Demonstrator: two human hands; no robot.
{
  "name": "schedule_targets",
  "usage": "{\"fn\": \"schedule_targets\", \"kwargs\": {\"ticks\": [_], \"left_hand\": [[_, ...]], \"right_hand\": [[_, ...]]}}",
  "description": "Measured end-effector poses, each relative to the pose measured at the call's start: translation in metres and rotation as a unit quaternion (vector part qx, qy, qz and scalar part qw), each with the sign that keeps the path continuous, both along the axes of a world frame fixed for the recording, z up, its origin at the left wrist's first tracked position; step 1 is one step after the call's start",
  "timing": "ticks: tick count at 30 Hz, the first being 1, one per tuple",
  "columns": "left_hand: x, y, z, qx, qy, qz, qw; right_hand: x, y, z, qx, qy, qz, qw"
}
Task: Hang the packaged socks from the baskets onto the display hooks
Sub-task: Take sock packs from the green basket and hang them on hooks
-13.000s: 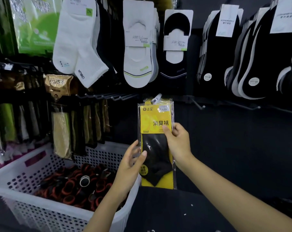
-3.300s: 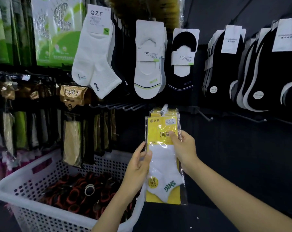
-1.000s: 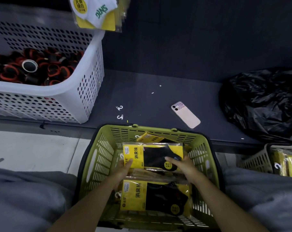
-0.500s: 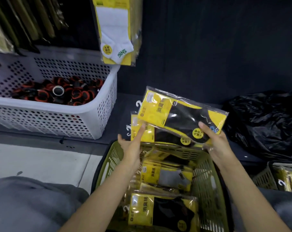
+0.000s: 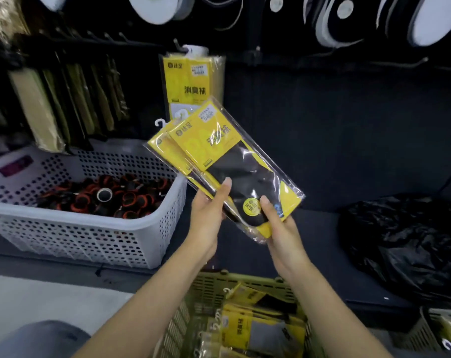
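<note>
Both hands hold 2 overlapping sock packs (image 5: pixel 227 156), yellow card over black socks. The packs are tilted with their hanger tabs up and to the left, in the air above the far rim of the green basket (image 5: pixel 214 280). The left hand (image 5: pixel 207 210) pinches their lower left edge, thumb on the front film and fingers behind. The right hand (image 5: pixel 283 231) clamps the bottom corner, thumb beside a round yellow sticker. More packs lie in the green basket. Behind the held pair, hanging packs (image 5: pixel 188 81) fill a display hook (image 5: pixel 179 47). A white basket (image 5: pixel 90 233) sits at the left end of the dark ledge (image 5: pixel 322 254), and a black bag (image 5: pixel 405 241) sits at its right end.
</note>
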State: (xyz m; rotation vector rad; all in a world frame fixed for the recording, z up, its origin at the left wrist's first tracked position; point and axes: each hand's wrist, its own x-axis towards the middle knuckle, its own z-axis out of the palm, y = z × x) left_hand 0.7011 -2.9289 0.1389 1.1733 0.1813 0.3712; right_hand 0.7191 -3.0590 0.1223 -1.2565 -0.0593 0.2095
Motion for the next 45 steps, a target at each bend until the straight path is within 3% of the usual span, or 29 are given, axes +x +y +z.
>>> {"fn": "schedule_targets", "kwargs": {"ticks": [5, 12, 20, 26, 32, 37, 40, 45], "left_hand": [[0.01, 0.057, 0.042, 0.097, -0.019, 0.043, 0.994], [0.013, 0.115, 0.061, 0.169, -0.056, 0.029, 0.984], [0.006, 0.153, 0.056, 0.235, -0.084, 0.044, 0.967], [0.005, 0.173, 0.054, 0.264, -0.09, 0.133, 0.951], [0.002, 0.19, 0.061, 0.267, -0.078, 0.206, 0.938], [-0.01, 0.21, 0.07, 0.224, -0.109, 0.252, 0.935], [-0.017, 0.218, 0.074, 0.247, -0.106, 0.282, 0.921], [-0.017, 0.223, 0.073, 0.247, -0.106, 0.28, 0.922]], "right_hand": [[0.034, 0.001, 0.037, -0.049, -0.13, -0.063, 0.988], [0.072, 0.054, 0.109, -0.129, -0.253, 0.053, 0.957], [0.07, 0.13, 0.128, -0.072, -0.26, 0.069, 0.96], [0.071, 0.142, 0.118, -0.025, -0.237, 0.107, 0.965], [0.08, 0.137, 0.119, 0.021, -0.22, 0.053, 0.974], [0.094, 0.136, 0.129, -0.011, -0.224, 0.022, 0.974], [0.104, 0.145, 0.133, -0.051, -0.227, 0.033, 0.972], [0.126, 0.164, 0.131, -0.054, -0.169, -0.011, 0.984]]}}
